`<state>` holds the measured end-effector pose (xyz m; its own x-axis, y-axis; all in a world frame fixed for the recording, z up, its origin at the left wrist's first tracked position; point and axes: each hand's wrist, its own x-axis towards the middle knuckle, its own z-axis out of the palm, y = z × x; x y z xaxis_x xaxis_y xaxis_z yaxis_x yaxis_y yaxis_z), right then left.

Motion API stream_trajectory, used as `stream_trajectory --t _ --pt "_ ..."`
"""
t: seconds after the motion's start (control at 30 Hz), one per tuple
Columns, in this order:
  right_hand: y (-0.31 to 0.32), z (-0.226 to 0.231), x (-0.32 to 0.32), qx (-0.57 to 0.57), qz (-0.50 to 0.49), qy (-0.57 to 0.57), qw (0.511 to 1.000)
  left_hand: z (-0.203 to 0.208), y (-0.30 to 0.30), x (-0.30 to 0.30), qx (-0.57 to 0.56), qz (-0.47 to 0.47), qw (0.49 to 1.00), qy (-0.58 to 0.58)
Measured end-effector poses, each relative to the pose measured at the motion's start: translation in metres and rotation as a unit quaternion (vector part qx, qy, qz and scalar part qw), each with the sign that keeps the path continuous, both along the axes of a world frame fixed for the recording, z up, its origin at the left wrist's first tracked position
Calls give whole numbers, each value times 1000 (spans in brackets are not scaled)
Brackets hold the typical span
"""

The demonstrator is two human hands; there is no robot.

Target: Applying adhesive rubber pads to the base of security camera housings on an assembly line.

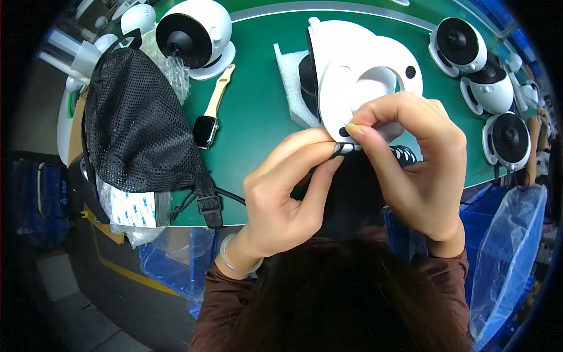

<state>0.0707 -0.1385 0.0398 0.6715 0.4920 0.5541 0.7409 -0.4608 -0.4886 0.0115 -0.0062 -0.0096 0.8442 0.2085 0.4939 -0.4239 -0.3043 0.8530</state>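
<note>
A white ball-shaped camera (340, 41) lies tipped over on the green table, its ring-shaped base (331, 100) turned toward me. One black oval pad (410, 72) sits on the ring's far right part. Another small black pad (343, 132) is at the ring's near edge, where the thumb and index finger of my right hand (419, 155) pinch closed against it. My left hand (287, 188) is closed too, its fingertips together at the ring's lower rim around a small dark piece that I cannot make out. A white foam piece (293, 88) stands beside the camera.
More white cameras stand at the back left (220, 29) and along the right side (457, 44). Left of my hands are a watch (205, 129), a black mesh bag (141, 123) and a stack of white printed sheets (134, 208). Plastic-lined blue bins (507, 246) stand below the table edge.
</note>
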Motion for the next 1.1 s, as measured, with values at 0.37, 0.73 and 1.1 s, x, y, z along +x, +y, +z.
stream_trajectory --t 0.37,0.73,1.1 --pt "4 -11 3 119 -1 6 993 -1 4 -7 7 20 1000 -9" --pt "-18 -6 -20 17 64 14 998 6 2 -25 50 50 998 -6" --pt "-19 -4 -17 14 43 -22 999 8 -5 -24 97 82 992 -14"
